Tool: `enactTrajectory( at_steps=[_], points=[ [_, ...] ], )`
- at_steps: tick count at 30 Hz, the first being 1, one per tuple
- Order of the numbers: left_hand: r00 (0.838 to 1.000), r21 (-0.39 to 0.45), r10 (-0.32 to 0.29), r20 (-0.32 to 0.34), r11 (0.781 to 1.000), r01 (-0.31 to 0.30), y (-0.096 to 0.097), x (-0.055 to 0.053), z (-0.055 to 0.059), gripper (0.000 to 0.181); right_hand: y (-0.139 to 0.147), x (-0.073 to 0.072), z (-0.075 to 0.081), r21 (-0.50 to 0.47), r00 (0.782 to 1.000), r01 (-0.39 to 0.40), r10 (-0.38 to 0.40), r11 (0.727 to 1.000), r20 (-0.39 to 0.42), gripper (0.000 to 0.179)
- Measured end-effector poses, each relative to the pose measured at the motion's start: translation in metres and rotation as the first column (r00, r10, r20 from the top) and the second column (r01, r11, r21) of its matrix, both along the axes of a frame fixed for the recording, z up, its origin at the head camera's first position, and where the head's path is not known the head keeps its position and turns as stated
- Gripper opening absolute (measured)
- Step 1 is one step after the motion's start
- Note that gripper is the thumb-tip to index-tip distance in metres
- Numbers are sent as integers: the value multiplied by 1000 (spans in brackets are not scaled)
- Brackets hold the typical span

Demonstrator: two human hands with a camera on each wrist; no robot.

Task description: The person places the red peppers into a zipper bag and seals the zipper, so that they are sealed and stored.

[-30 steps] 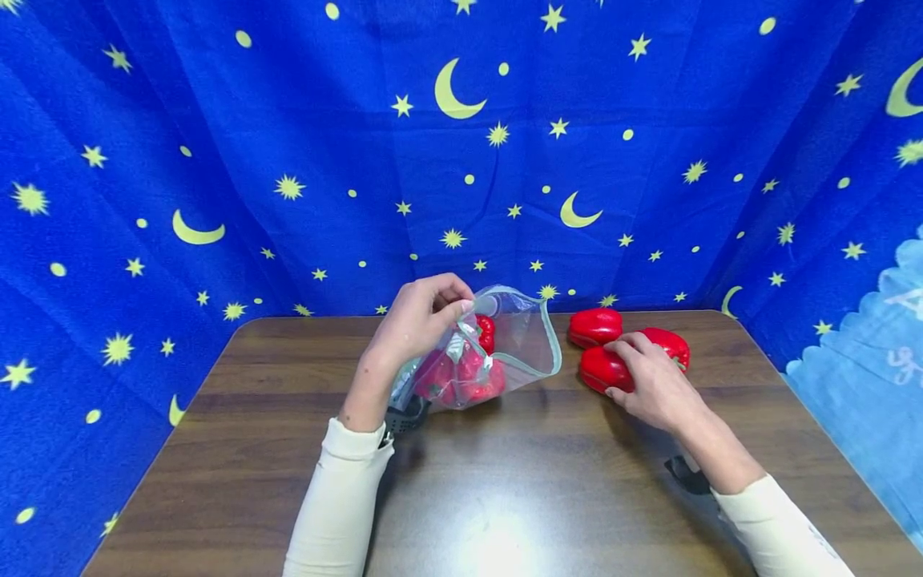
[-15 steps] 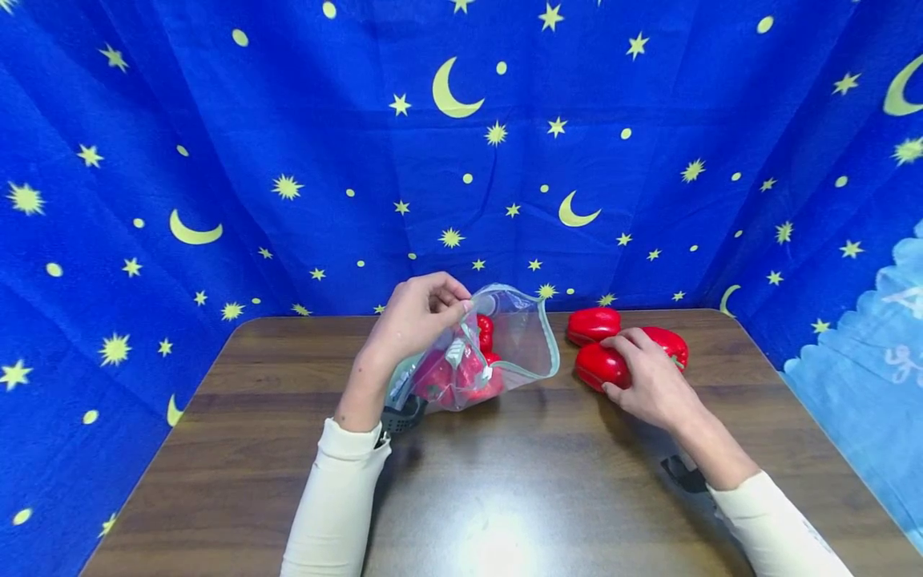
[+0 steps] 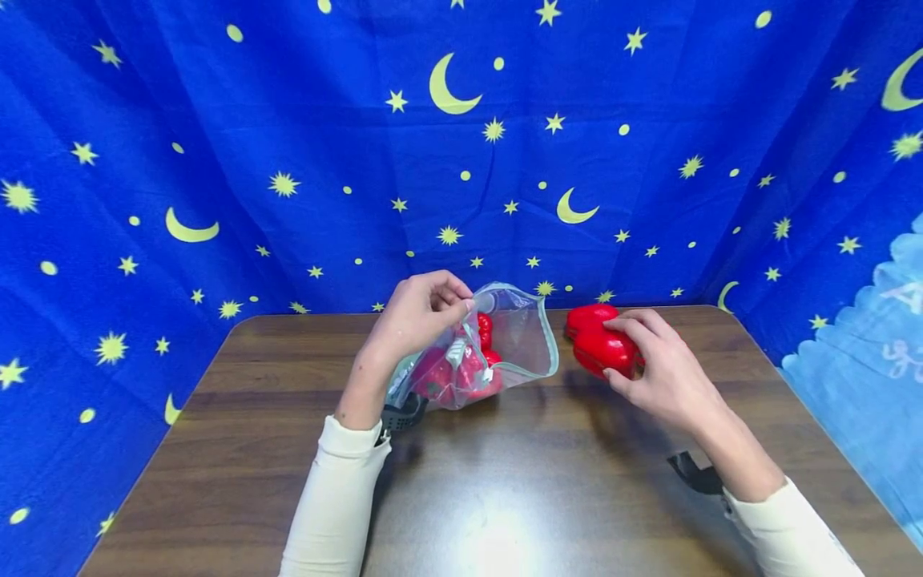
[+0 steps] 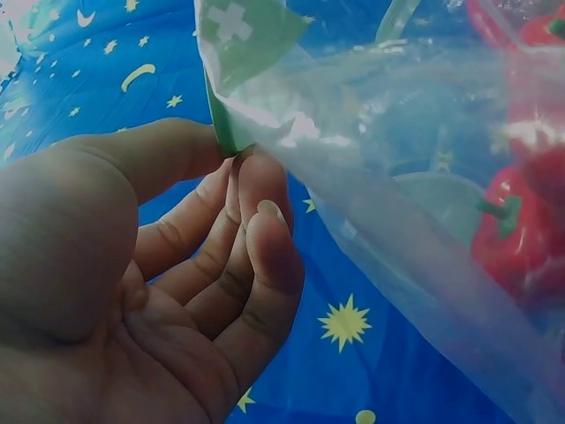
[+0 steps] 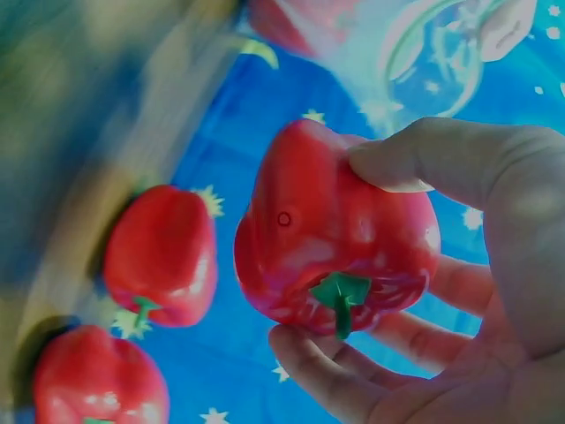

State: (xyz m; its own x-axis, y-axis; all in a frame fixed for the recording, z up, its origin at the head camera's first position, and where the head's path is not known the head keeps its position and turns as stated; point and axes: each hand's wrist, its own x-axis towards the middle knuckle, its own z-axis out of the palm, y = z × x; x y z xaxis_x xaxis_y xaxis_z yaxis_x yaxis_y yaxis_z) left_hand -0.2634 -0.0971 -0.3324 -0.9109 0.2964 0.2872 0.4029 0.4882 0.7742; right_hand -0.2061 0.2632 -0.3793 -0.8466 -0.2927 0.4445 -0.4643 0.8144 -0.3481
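My left hand (image 3: 418, 320) pinches the upper rim of a clear plastic bag (image 3: 525, 336) between thumb and fingertips. The bag's mouth gapes toward the right, and several red bell peppers (image 3: 481, 377) lie inside it. In the left wrist view, the thumb and fingers hold a green-printed corner (image 4: 231, 132) of the bag. To the right of the bag, my right hand (image 3: 671, 369) grips a red bell pepper (image 5: 340, 221) with a green stem, thumb on one side and fingers on the other. Two more peppers (image 5: 163, 256) (image 5: 101, 380) show beyond it in the right wrist view.
The wooden table (image 3: 548, 465) runs back to a blue curtain (image 3: 360, 144) with yellow stars and moons. One loose pepper (image 3: 582, 315) peeks out behind the gripped one in the head view; the right hand covers the other.
My right hand has raised the bell pepper off the table, so it now overlaps the pepper behind. The left hand keeps its pinch on the bag.
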Motion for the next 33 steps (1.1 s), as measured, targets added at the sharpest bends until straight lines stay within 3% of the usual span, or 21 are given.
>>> enactTrajectory(
  at_steps=[10,16,33],
  points=[
    [1000,-1,-14,-27,1000,14,2,-1,1,8,-12,12,20,-28,995,-59,57,998,-78,67],
    [1000,-8,-5,-29,1000,5,2,-1,0,8,-26,16,29,-51,995,-80,77,995,-63,66],
    [1000,-27,-2,-24,1000,1,4,0,-1,6,-67,-1,29,-100,986,-168,166,981,-26,64]
  ],
)
